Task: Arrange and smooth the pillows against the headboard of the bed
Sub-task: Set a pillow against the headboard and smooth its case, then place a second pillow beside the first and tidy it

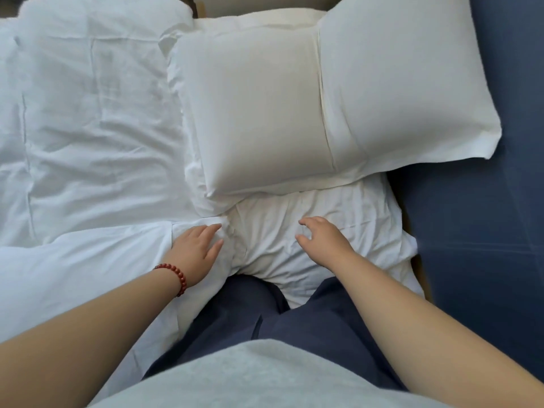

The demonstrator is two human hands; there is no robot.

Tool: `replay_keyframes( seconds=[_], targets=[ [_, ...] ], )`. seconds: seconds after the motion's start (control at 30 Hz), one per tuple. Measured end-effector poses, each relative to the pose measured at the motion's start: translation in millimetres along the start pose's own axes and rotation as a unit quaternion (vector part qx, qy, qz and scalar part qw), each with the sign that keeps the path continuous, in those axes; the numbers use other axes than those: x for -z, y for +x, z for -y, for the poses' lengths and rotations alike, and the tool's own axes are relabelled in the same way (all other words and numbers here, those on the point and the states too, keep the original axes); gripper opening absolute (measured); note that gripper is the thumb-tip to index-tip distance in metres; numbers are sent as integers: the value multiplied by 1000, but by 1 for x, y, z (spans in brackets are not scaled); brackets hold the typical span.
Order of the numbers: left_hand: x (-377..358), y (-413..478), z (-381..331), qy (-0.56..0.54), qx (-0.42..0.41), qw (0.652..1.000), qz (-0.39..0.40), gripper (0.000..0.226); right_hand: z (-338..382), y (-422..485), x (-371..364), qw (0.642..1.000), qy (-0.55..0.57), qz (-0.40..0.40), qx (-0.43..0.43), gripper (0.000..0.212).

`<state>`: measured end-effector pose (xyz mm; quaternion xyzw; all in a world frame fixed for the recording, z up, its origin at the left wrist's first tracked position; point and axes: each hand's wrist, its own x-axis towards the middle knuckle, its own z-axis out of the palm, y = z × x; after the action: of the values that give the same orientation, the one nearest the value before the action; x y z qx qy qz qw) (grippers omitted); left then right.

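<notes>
Left hand (195, 248) and right hand (323, 240), grips apart, are apparently smoothing the pillow (265, 245) beneath them, with squaring it against the headboard (477, 231) likely coming next.

Upper pillow (265, 113) bulking up across the bed's (410, 279) far side, lower pillow (318, 260) lying crumpled just before the knees (265, 313), duvet (88, 128) spreading low and passable toward the left edge, blue panel (485, 260) closing off the right edge.

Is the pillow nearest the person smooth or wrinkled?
Wrinkled: creases cross the near pillow between the left hand and right hand; the upper pillow looks smoother.
</notes>
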<state>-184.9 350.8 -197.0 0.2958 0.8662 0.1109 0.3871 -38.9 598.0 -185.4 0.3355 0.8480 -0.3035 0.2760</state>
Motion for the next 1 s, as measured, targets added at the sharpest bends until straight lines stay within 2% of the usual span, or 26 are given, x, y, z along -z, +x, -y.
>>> replay_keyframes(
  seconds=[0.43, 0.6, 0.7, 0.8, 0.93, 1.0],
  targets=[
    [-18, 13, -1, 65, -7, 998, -27, 49, -20, -6, -38, 994, 77, 17, -76, 43],
    [-42, 13, 2, 161, -31, 983, -85, 41, -47, -5, -66, 994, 58, 37, -85, 44],
    [-61, 3, -2, 217, -50, 968, -118, 38, -72, -9, -83, 997, 45, 38, -50, 46],
    [-86, -16, -10, 230, -54, 956, -177, 35, -109, -18, -104, 998, -23, 42, 31, 49],
    [-135, -63, -34, 206, 6, 936, -286, 34, -154, -43, -135, 984, -116, 41, 130, 61],
    [-164, -92, -50, 189, 41, 922, -335, 34, -173, -61, -148, 981, -115, 16, 154, 67]
  ],
)
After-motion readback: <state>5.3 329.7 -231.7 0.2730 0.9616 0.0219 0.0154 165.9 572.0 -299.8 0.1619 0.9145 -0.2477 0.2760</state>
